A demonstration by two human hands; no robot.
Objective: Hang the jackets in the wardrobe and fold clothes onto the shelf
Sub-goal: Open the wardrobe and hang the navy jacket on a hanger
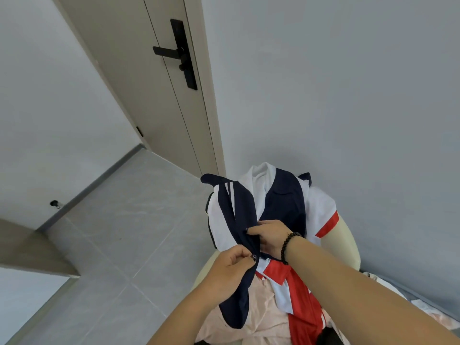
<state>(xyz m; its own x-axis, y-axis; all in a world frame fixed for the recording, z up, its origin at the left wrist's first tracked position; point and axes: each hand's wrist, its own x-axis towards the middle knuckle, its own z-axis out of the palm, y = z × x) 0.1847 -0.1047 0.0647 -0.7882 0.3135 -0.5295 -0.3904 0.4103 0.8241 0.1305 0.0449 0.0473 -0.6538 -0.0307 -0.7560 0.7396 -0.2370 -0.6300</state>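
Note:
A navy and white jacket (239, 215) with white stripes lies draped over the back of a cream chair (343, 235). My left hand (229, 267) pinches the zipper pull at the jacket's navy front edge. My right hand (268, 237), with a dark bead bracelet on the wrist, grips the same navy edge just above it. Under the jacket lie a red and white garment (303, 302) and a pale pink garment (258, 317) on the chair seat. No wardrobe, hanger or shelf shows in this view.
A beige door (159, 90) with a black lever handle (179, 53) stands at the upper left. Grey floor tiles (124, 232) spread to the left of the chair. A grey wall (348, 83) rises behind the chair. A beige ledge (29, 252) juts in from the left edge.

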